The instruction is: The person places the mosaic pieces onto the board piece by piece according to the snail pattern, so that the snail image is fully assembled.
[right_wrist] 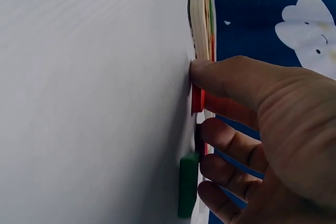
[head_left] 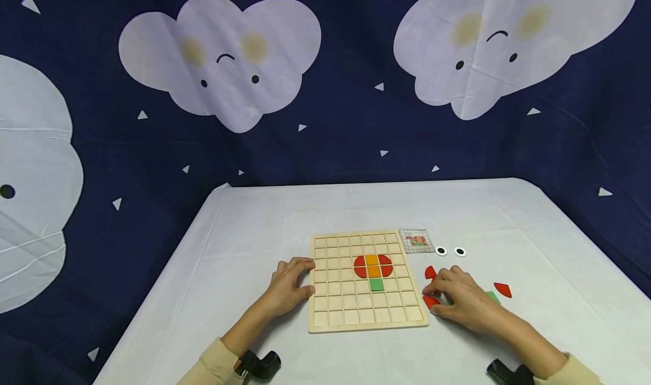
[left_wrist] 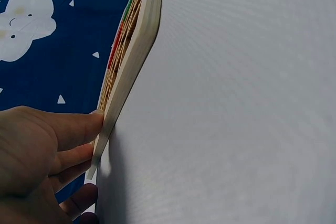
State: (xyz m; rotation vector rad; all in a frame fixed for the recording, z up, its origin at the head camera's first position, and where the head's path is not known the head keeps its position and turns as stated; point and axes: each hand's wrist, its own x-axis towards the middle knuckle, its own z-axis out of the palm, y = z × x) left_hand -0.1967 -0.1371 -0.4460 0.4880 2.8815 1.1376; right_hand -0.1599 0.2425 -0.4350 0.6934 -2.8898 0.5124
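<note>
One wooden grid board [head_left: 366,311] steadied at left edge by left hand [head_left: 287,286], fingers [left_wrist: 79,129] straight. Board set with four red quarter-circles, two orange squares, one green square [head_left: 377,285]. Right hand [head_left: 465,300] laid on counter [head_left: 254,238], red piece [head_left: 430,301] pinched. Two eye discs [head_left: 441,251], one pattern card [head_left: 416,241] beside board.

A white tablecloth [head_left: 356,210] covers the table, with a dark blue backdrop [head_left: 346,125] of smiling clouds behind, and two googly eyes [head_left: 450,251] beside a small pattern card [head_left: 416,241].
</note>
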